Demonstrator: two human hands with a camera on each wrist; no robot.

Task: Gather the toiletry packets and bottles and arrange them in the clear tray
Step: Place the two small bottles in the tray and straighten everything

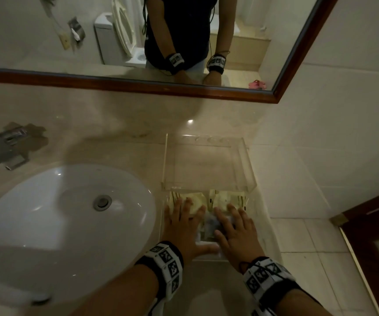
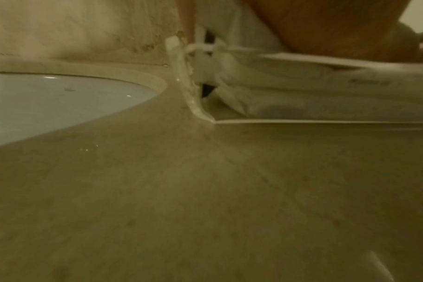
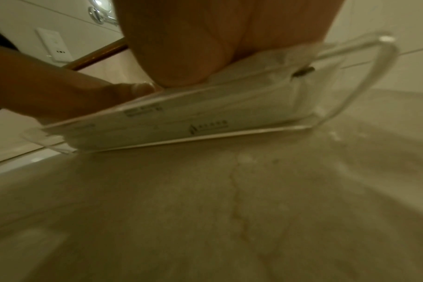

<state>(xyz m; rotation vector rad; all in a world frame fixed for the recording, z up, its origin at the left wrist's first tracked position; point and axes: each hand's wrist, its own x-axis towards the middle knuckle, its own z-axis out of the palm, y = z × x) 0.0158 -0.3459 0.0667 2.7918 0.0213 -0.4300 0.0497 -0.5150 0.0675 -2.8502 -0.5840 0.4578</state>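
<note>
Clear tray [image 1: 247, 160]: sits on the beige counter at about 3 o'clock from the sink, near the tiled side wall; its raised transparent shelf takes the 12 o'clock half, and the low open front lies at 6 o'clock under both hands. In the right wrist view its curved clear wall [image 3: 365, 84] rises at the far end.

Packets [image 1: 195, 200]: pale cream and white sachets lie flat inside the tray's front part, just below the shelf edge; two cream ones with striped edges sit side by side, with a bluish-white item between the hands that is too blurred to identify. In the left wrist view they [image 2: 302, 89] are stacked flat; in the right wrist view a white packet [image 3: 181, 122] with small print lies against the tray floor.

Left hand [image 1: 184, 226]: flat, fingers spread and straight, pressing down on the left packets; nothing is grasped.

Right hand [image 1: 236, 233]: likewise flat with fingers extended, resting on the right packets, just beside the left hand; it grasps nothing.

Counter [image 1: 115, 151]: beige stone, carrying the tray.

Sink [image 1: 35, 213]: white oval basin at 9 o'clock from the tray, drain near its middle.

Mirror [image 1: 138, 42]: wood-framed, at 12 o'clock, reflecting the person's forearms and a toilet.
</note>
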